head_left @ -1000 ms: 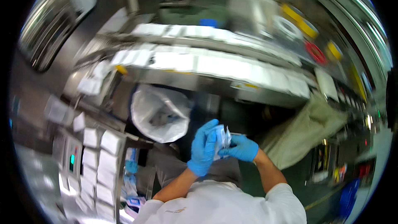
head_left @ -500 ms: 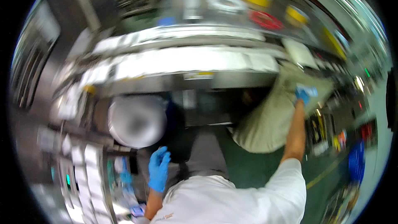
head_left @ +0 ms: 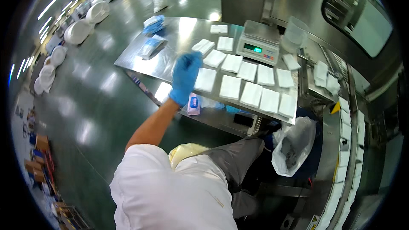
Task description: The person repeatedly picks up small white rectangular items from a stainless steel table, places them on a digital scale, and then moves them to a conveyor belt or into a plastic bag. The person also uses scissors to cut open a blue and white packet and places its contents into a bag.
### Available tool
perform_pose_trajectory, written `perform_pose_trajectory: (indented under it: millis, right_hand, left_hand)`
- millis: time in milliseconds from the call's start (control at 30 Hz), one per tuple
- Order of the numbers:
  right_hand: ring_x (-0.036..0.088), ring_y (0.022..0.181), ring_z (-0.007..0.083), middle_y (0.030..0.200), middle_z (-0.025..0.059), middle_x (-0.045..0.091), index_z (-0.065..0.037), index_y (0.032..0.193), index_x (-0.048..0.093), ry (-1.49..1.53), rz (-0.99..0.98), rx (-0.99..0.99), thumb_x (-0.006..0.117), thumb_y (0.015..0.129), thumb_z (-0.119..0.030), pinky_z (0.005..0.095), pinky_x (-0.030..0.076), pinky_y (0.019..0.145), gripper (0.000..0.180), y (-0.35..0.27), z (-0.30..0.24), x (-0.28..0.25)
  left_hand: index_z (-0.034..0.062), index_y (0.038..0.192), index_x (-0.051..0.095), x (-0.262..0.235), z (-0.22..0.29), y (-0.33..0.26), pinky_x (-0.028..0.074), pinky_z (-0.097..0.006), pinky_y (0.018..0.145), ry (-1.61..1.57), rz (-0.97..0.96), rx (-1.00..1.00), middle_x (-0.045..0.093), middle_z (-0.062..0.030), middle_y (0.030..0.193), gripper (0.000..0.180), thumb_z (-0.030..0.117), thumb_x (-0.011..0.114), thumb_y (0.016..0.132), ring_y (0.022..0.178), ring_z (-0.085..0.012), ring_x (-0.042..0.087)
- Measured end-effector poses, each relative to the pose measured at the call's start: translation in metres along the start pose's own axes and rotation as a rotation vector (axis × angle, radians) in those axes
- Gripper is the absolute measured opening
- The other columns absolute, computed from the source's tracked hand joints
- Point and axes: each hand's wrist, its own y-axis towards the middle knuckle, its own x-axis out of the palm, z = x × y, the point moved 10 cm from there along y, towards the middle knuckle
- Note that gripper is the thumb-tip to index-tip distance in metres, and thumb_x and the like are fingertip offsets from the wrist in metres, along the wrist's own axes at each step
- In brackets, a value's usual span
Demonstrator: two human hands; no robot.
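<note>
My left hand (head_left: 186,76), in a blue glove, is raised over the steel table. Its fingers look curled in, and whatever may be inside them is hidden. Just to the right of it lie white folded pads (head_left: 205,80), set out in rows across the table. A digital scale (head_left: 259,44) with a lit green display stands behind the rows. Left of the hand are a clear and pale blue packet (head_left: 151,47) and a blue bundle (head_left: 154,24). My right hand is out of view.
Below the steel table (head_left: 132,57) sits a shelf with a pink packet (head_left: 194,104). A bin with a white liner (head_left: 295,147) stands by my legs. Conveyor tracks (head_left: 352,162) carrying white pads curve along the right. A clear plastic container (head_left: 294,34) is beside the scale.
My view has swung left, from the conveyor and a beige sack to the table with the scale. My left hand has moved up over the table. My right hand, earlier at the sack, has left view.
</note>
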Motion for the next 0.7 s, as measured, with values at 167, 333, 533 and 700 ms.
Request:
perform_pose_trajectory:
  millis: [167,333,533,700]
  right_hand:
    - [0.060,0.093,0.0260,0.111,0.0098,0.063,-0.002,0.117,0.062,0.043,-0.137,0.028,0.058,0.098,-0.030,0.0398,0.051,0.081,0.034,-0.002,-0.013,0.050]
    - [0.061,0.096,0.0274,0.116,0.0109,0.063,-0.001,0.121,0.061,0.031,-0.098,0.100,0.057,0.099,-0.029,0.0401,0.052,0.083,0.036,-0.009,-0.003,0.043]
    - [0.063,0.101,0.0290,0.123,0.0123,0.063,0.000,0.126,0.061,-0.001,-0.026,0.164,0.055,0.100,-0.028,0.0405,0.053,0.085,0.038,-0.023,0.008,0.010]
    - [0.064,0.105,0.0304,0.128,0.0135,0.063,0.000,0.129,0.060,0.100,0.058,0.166,0.054,0.101,-0.027,0.0409,0.054,0.087,0.040,-0.051,0.006,-0.030]
  left_hand:
    - [0.0045,0.127,0.059,-0.133,-0.022,0.075,0.043,-0.046,0.102,1.119,0.366,0.295,0.060,-0.0219,0.127,0.058,0.026,0.080,0.077,0.116,-0.0369,0.056]
    - [0.0049,0.143,0.048,-0.233,-0.084,0.134,0.042,-0.053,0.102,1.308,0.362,-0.410,0.058,-0.0245,0.131,0.099,0.055,0.083,0.064,0.122,-0.0401,0.057]
    - [0.0081,0.135,0.056,-0.217,-0.051,0.111,0.050,-0.046,0.090,1.319,0.422,0.139,0.062,-0.0162,0.116,0.076,0.029,0.087,0.069,0.107,-0.0348,0.061]
    - [0.0165,0.141,0.056,-0.042,0.042,0.048,0.048,-0.042,0.094,0.896,0.058,0.549,0.058,-0.0101,0.113,0.090,0.014,0.093,0.059,0.108,-0.0308,0.055]
